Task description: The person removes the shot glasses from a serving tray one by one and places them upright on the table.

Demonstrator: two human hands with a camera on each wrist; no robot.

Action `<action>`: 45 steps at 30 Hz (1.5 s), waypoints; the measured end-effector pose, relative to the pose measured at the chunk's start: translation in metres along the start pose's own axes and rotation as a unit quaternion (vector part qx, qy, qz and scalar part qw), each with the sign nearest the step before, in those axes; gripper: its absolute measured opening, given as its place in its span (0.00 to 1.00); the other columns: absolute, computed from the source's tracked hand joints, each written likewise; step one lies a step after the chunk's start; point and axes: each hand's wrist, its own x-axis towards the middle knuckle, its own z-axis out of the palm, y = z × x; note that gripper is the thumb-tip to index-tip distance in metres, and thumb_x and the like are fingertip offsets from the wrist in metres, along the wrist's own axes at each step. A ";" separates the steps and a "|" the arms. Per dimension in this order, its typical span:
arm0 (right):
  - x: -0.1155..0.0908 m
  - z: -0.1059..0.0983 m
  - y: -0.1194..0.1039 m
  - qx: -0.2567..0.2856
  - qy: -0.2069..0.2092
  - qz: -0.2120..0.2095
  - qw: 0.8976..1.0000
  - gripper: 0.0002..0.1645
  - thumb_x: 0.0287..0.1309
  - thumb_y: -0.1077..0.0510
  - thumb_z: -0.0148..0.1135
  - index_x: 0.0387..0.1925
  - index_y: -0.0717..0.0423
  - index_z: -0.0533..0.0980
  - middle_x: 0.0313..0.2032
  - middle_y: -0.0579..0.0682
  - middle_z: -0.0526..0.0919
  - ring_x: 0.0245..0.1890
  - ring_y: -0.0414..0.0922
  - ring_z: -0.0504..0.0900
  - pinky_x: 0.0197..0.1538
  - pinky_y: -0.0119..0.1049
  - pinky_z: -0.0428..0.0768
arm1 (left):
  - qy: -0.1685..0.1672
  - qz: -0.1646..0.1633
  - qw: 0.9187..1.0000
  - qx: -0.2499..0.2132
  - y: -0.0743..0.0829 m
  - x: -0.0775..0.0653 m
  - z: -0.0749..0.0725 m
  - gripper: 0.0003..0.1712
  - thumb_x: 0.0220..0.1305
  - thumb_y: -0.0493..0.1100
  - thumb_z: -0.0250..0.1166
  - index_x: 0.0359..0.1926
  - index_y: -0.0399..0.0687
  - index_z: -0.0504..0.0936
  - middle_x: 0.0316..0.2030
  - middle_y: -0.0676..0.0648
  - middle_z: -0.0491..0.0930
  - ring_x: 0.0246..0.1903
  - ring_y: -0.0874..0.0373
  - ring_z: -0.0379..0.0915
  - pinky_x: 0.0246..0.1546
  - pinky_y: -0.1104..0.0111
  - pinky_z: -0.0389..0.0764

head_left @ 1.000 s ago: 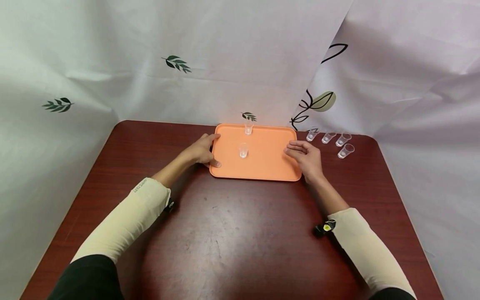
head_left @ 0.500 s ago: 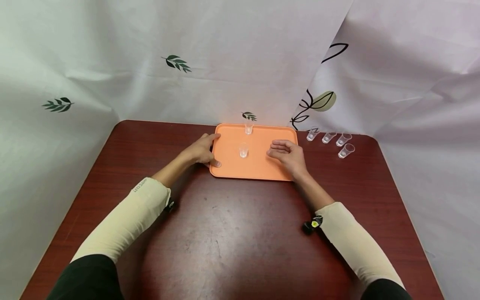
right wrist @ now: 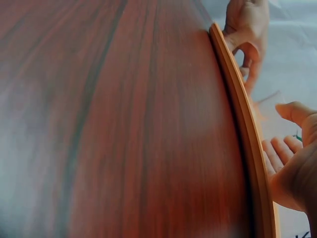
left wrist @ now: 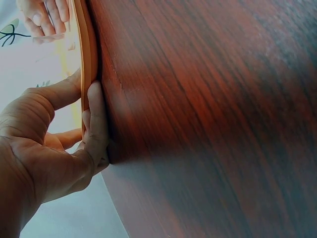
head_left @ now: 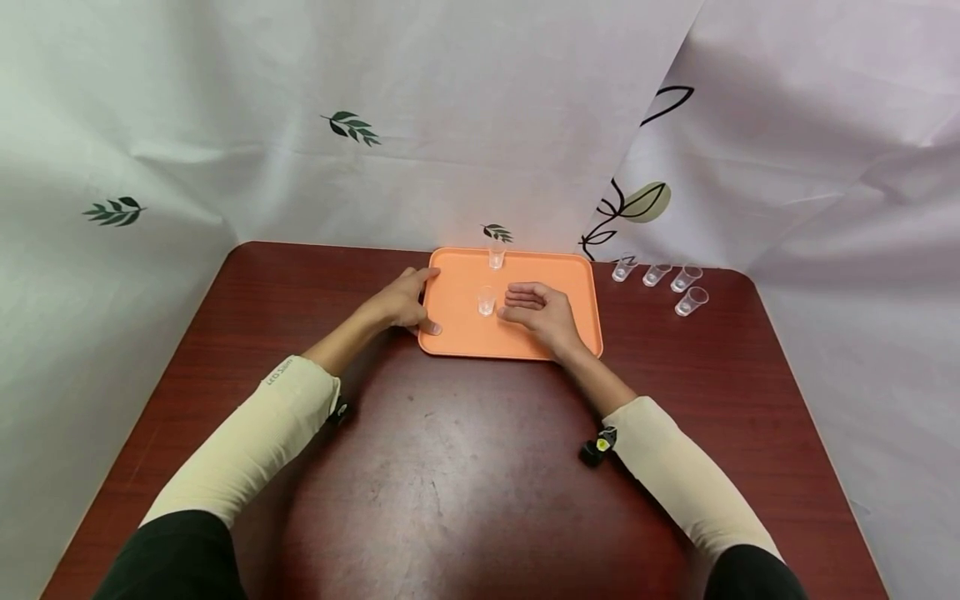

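Orange took the far side of the bench (head_left: 420,467): a tray (head_left: 465,337), its nine o'clock end caught by the left hand (head_left: 405,302), thumb and a fingertip hooked over the rim, other fingers snug against the outer wall, a proper grip on that edge! And there was the right hand (head_left: 546,319), out over the tray, fingers extended, thumb spread away from them, loose and ungripping. Just beside it, at nine o'clock from those fingertips, stood the clear cup (head_left: 486,302), mouth up, so close, only a narrow gap showing in the head view! From the left hand, that same clear cup sat at three o'clock. A second cup (head_left: 497,257) stood near eleven o'clock from the right hand, by the tray's far rim. Out past the tray, between two and three o'clock, four more cups (head_left: 656,276) clustered on the bench, three in a line, one nearer the person. Pale sleeves (head_left: 258,425) covered both forearms.
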 end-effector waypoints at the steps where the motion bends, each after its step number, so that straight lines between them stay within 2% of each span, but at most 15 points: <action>1: 0.001 0.002 0.000 0.003 -0.002 0.000 1.000 0.32 0.62 0.66 0.82 0.67 0.68 0.84 0.62 0.69 0.89 0.65 0.63 0.90 0.55 0.24 0.90 | -0.001 0.000 1.000 -0.001 0.000 0.000 0.000 0.70 0.60 0.31 0.85 0.93 0.47 0.50 0.79 0.32 0.56 0.41 0.47 0.81 0.31 0.67 0.93; 14: 0.004 0.027 -0.002 -0.008 -0.003 -0.014 1.000 0.32 0.60 0.65 0.84 0.66 0.64 0.85 0.62 0.65 0.90 0.64 0.59 0.90 0.67 0.40 0.91 | -0.003 0.000 1.000 0.001 0.001 0.001 -0.002 0.70 0.61 0.31 0.85 0.93 0.47 0.50 0.80 0.32 0.56 0.42 0.47 0.81 0.30 0.68 0.92; 23: 0.003 0.032 -0.001 -0.013 0.007 -0.032 0.999 0.27 0.62 0.65 0.83 0.62 0.63 0.88 0.57 0.65 0.92 0.59 0.56 0.92 0.64 0.35 0.91 | -0.003 -0.001 1.000 0.003 0.001 0.000 -0.001 0.71 0.59 0.31 0.86 0.93 0.47 0.50 0.79 0.32 0.57 0.40 0.48 0.80 0.30 0.69 0.91; 28: 0.000 0.031 0.000 -0.019 0.013 -0.028 0.999 0.25 0.62 0.63 0.84 0.60 0.61 0.89 0.55 0.62 0.93 0.53 0.48 0.93 0.56 0.28 0.90 | -0.002 0.003 1.000 0.001 0.000 0.000 -0.001 0.71 0.59 0.31 0.86 0.92 0.46 0.51 0.78 0.32 0.57 0.40 0.48 0.80 0.30 0.68 0.92; 31: -0.002 0.029 0.000 -0.005 0.012 -0.027 1.000 0.25 0.61 0.63 0.85 0.60 0.62 0.89 0.54 0.63 0.93 0.50 0.42 0.92 0.55 0.27 0.90 | -0.002 0.004 1.000 -0.001 0.000 0.000 -0.001 0.71 0.59 0.31 0.86 0.93 0.46 0.50 0.78 0.31 0.57 0.42 0.46 0.81 0.30 0.68 0.92; 36: -0.006 0.022 -0.001 0.029 0.011 -0.025 0.999 0.25 0.61 0.66 0.84 0.59 0.65 0.88 0.53 0.63 0.93 0.47 0.38 0.92 0.55 0.27 0.91 | -0.002 0.006 1.000 -0.004 0.001 0.000 -0.001 0.71 0.59 0.30 0.86 0.93 0.46 0.50 0.78 0.31 0.57 0.46 0.45 0.80 0.32 0.67 0.93; 45: -0.013 0.001 -0.003 0.046 0.026 -0.014 0.999 0.26 0.61 0.68 0.83 0.60 0.68 0.86 0.52 0.60 0.94 0.45 0.35 0.92 0.53 0.27 0.92 | -0.002 0.006 1.000 -0.006 0.001 -0.002 -0.001 0.71 0.59 0.30 0.85 0.93 0.46 0.50 0.79 0.31 0.57 0.46 0.45 0.81 0.32 0.67 0.93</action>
